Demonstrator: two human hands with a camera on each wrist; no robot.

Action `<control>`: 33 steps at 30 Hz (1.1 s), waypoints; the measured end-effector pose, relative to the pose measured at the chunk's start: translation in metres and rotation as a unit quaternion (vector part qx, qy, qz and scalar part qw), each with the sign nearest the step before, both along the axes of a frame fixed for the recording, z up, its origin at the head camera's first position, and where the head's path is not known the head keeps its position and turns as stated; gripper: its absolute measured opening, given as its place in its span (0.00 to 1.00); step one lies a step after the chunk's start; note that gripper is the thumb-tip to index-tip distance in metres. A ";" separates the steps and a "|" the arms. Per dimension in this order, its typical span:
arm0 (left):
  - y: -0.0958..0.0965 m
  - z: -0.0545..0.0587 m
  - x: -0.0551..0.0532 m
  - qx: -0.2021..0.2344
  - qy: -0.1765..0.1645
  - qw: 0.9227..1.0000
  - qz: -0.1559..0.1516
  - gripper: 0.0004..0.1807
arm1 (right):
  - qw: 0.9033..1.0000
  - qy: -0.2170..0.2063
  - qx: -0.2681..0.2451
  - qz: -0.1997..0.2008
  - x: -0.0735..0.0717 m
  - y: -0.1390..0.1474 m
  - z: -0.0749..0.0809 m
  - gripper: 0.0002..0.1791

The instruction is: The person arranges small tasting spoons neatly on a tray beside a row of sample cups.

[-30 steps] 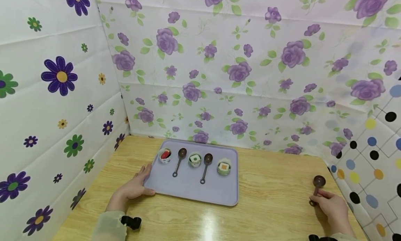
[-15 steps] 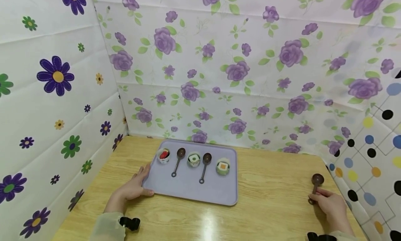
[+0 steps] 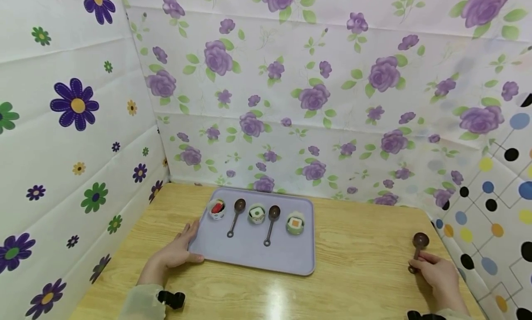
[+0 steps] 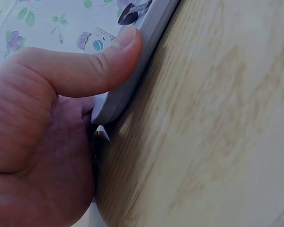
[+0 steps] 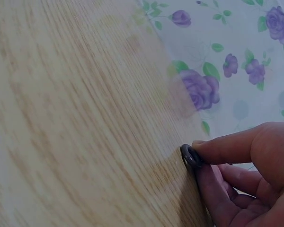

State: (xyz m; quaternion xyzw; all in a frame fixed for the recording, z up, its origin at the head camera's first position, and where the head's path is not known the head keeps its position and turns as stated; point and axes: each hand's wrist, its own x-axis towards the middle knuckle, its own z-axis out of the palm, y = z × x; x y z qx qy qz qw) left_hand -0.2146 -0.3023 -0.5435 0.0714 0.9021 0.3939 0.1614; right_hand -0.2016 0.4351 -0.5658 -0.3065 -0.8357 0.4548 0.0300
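Note:
My left hand [image 3: 176,250] rests against the near left corner of a lilac tray [image 3: 249,255], thumb along the front rim and fingers spread at the left side. In the left wrist view the thumb [image 4: 94,71] lies against the tray's rim [image 4: 118,101]. On the tray sit three small patterned cups, one with a red piece [image 3: 216,209], a green-white one [image 3: 256,214] and one with an orange-centred square [image 3: 295,224]. Two brown spoons [image 3: 235,218] [image 3: 271,225] lie between them. At the table's right, my right hand [image 3: 440,274] pinches a third brown spoon [image 3: 420,240] by its handle; the ring end [image 5: 190,156] shows in the right wrist view.
The wooden table [image 3: 357,250] ends at a flowered cloth wall [image 3: 332,103] behind, a daisy-print wall [image 3: 75,172] on the left and a dotted wall [image 3: 486,209] close to my right hand. The tray's far edge is near the back wall.
The whole head view has shifted slightly. Both hands, the tray and the spoons keep their places relative to the table.

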 end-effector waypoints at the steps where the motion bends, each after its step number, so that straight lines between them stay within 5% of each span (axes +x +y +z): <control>1: 0.000 0.000 0.000 -0.001 0.000 1.000 0.000 0.70 | 1.000 0.001 0.001 0.001 0.000 0.000 0.000 0.34; 19: 0.003 0.001 0.002 -0.004 0.009 1.000 -0.004 0.69 | 0.999 -0.009 0.025 0.018 0.001 0.000 0.004 0.33; 28: 0.002 0.001 0.001 0.000 0.010 1.000 -0.002 0.69 | 1.000 -0.012 0.001 0.025 -0.001 0.005 0.009 0.33; 33: 0.003 0.000 0.001 0.002 0.011 1.000 -0.004 0.69 | 0.998 0.012 -0.054 0.017 0.000 0.008 0.007 0.36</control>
